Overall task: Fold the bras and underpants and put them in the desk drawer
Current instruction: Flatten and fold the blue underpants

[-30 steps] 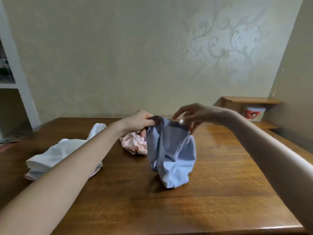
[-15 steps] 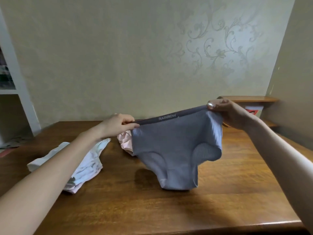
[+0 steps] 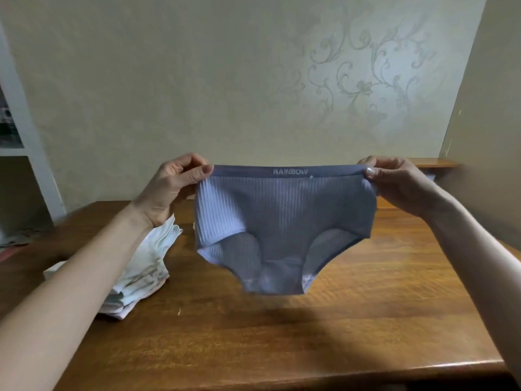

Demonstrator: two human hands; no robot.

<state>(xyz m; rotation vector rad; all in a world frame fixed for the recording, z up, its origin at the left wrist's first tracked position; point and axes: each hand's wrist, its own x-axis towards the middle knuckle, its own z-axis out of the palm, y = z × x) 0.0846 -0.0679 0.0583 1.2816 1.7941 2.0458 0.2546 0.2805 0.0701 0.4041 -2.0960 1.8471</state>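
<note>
A white garment pile lies at left as the left hand and right hand, fingers pinched shut on opposite waistband ends, hold the blue underpants stretched level, hanging clear above the table.

There is one view only, from a wide-angle camera worn on the person's head. It faces forward and slightly down, across the wooden tabletop toward the patterned wall behind it. Both forearms reach in from the lower corners, so the camera sits close. The wide lens bends the white shelf frame at left.
</note>
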